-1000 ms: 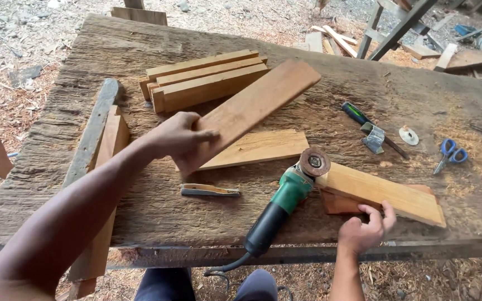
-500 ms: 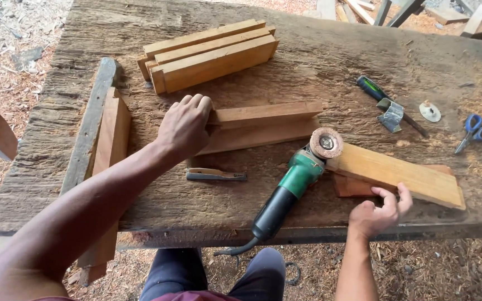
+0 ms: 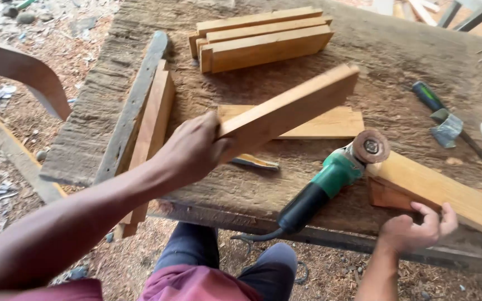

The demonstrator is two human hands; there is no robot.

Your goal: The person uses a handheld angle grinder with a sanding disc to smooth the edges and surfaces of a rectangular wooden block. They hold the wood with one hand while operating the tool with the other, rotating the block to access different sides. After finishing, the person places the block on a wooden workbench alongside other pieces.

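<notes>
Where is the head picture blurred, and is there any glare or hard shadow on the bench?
Head view: soft, even daylight, no glare or hard shadow on the workbench. Motion blur smears the left hand and the near end of the raised board; the angle grinder and right hand look sharp.

Things hidden or cut off at the wooden table

The left hand covers the near end of the lifted plank, and that plank hides part of the flat board under it. The long board by the right hand runs off the right edge. The green grinder cord drops behind the table edge. The small tool is half hidden.
</notes>
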